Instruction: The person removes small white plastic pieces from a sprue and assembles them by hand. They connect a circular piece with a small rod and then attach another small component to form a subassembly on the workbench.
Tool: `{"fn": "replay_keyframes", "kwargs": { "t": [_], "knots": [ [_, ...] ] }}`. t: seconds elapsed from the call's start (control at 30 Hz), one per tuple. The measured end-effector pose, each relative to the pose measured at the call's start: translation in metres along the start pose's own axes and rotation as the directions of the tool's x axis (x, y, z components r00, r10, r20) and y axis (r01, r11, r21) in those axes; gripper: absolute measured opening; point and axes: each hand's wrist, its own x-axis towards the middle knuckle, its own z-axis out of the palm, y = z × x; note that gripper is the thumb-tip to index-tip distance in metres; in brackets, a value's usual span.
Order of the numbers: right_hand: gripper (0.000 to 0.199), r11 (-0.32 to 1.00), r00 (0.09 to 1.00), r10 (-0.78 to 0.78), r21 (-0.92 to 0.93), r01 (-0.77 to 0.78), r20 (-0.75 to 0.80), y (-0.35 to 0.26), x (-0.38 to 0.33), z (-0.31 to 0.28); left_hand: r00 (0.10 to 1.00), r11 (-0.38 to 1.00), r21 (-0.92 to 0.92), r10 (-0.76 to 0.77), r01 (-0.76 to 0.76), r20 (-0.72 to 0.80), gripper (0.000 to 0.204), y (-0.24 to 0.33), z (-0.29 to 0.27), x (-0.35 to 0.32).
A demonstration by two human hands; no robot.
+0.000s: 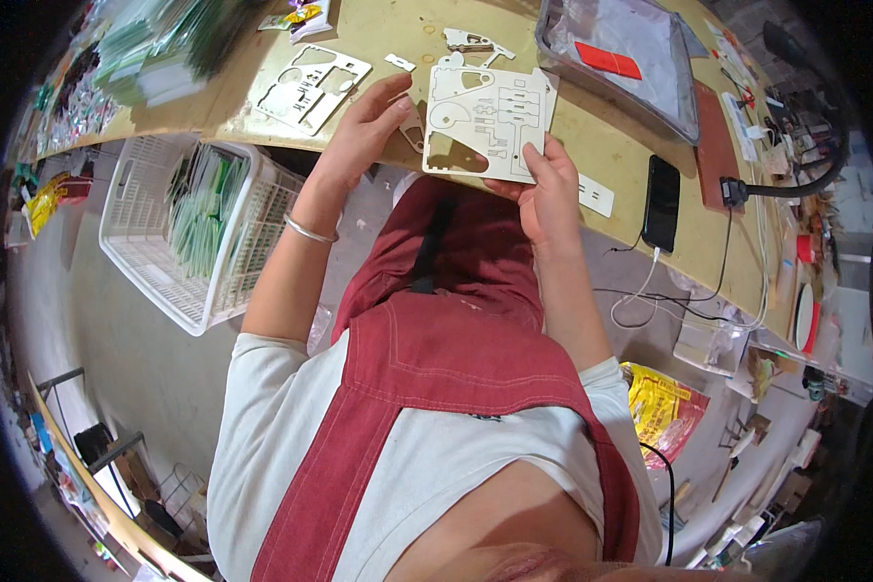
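A pale sheet of thin board with cut-out part outlines (pixel 504 92) is tilted above the near edge of the table. My right hand (pixel 550 189) grips its lower right corner, thumb on top and fingers beneath. Just left of the sheet is my left hand (pixel 367 126), fingers loosely extended and apart from the sheet. Beside that hand, a small pale cut piece (pixel 412 128) shows partly; the hand hides the rest. A second cut-out sheet (pixel 310 87) lies flat to the left. Loose cut pieces (pixel 477 45) lie beyond the held sheet, and a small strip (pixel 400 62) lies near my left fingertips.
A grey tray (pixel 694 107) holding clear plastic and a red packet (pixel 608 60) stands at the back right. A black phone (pixel 661 204) with a white cable lies on the right. Stacked green-and-white packets (pixel 160 48) fill the far left; a white basket (pixel 228 252) stands below.
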Motion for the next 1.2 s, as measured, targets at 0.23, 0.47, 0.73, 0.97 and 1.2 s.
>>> {"fn": "replay_keyframes", "kwargs": {
  "t": [0.23,0.47,0.73,0.97,1.2],
  "knots": [
    [0.035,0.999,0.997,-0.040,-0.032,0.042,0.063,-0.008,-0.006,0.002,0.986,0.966,-0.248,-0.106,0.072,-0.128,0.058,0.021,0.019,0.009],
    [0.034,0.996,0.994,-0.061,-0.065,0.067,0.089,-0.009,-0.012,0.013,0.969,0.844,-0.480,-0.237,0.240,0.067,0.033,0.017,0.028,0.016],
    [0.034,0.995,0.993,-0.057,-0.075,0.065,0.105,-0.005,-0.016,0.012,0.974,0.973,-0.215,-0.123,0.081,-0.189,0.033,0.010,0.037,0.009],
    [0.034,0.998,0.996,-0.012,-0.067,0.018,0.087,-0.011,-0.007,0.007,0.979,0.946,-0.264,-0.203,0.188,-0.029,0.032,0.017,0.030,0.015],
    [0.035,0.999,0.996,0.028,-0.030,-0.025,0.088,-0.010,-0.003,-0.002,0.978,0.877,-0.434,-0.198,0.206,0.065,0.034,0.023,0.023,0.022]
  ]
}}
